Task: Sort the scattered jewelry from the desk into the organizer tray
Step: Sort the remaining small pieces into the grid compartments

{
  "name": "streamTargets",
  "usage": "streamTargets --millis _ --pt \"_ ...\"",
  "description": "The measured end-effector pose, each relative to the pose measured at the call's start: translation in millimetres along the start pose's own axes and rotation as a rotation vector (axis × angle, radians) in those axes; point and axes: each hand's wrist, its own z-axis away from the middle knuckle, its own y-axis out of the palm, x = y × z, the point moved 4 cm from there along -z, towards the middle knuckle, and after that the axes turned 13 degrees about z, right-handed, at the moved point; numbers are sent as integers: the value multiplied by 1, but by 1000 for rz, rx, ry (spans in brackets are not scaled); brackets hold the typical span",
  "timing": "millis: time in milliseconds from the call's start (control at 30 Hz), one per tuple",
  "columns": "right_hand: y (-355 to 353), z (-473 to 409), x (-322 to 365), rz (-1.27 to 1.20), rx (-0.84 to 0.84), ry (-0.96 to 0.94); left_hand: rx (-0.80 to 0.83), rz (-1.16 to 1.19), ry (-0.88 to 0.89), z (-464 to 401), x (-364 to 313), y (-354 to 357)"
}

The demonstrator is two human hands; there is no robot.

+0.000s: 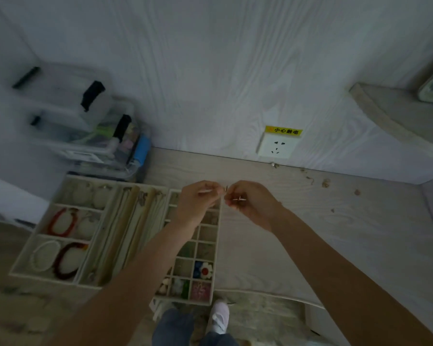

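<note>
Earring (226, 188) pinched between left hand (198, 203), right hand (250, 203)

Dim, cool light, soft overall blur, wide-angle bending at edges, no glare

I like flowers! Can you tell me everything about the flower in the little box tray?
The flower has white petals around a red middle, with a blue piece beside it on its left. It looks soft, maybe fabric, though the picture is too blurry to be sure. It lies flat in one small square of the cream tray, in the right column, second square from the near end. Neither hand touches it.
</note>
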Motion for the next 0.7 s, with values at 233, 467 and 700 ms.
streamTargets --millis 233,467,700 --pt "56 6 -1 138 193 -139 -78 96 -27 21 -7 -54" --pt "90 3 -8 208 178 -156 -55 106 46 37 -8 -92" --pt "111 -3 -17 215 160 -103 -136 44 105 39 -10 -116"
